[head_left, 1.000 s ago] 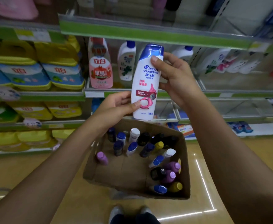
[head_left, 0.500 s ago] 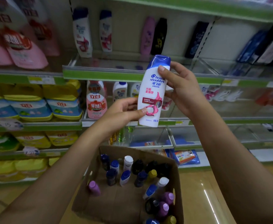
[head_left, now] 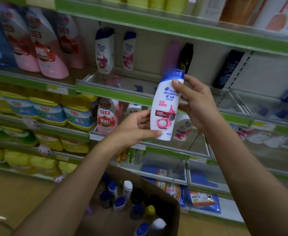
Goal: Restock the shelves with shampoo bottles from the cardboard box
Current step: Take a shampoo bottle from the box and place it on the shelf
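A white shampoo bottle (head_left: 165,106) with a blue cap and pink label is held upright in front of the shelves. My left hand (head_left: 134,128) grips its lower end, thumb across the base. My right hand (head_left: 194,101) holds its upper part, thumb pressed just under the cap. Behind it runs a green-edged shelf (head_left: 116,90) where two matching white bottles (head_left: 105,50) stand at the back left. Below my arms sits the cardboard box (head_left: 172,208) with several upright bottles, caps blue, white, black and yellow.
A purple bottle (head_left: 171,55), a black bottle (head_left: 186,57) and a dark blue one (head_left: 228,68) stand further right on the same shelf. Pink refill pouches (head_left: 49,53) fill the upper left shelf. Yellow-lidded packs (head_left: 46,109) sit lower left. Wooden floor lies at bottom left.
The view has tilted upward and nearer to the shelves. Both hands have carried the bottle up toward the shelf with the matching bottles. The grip is unchanged.
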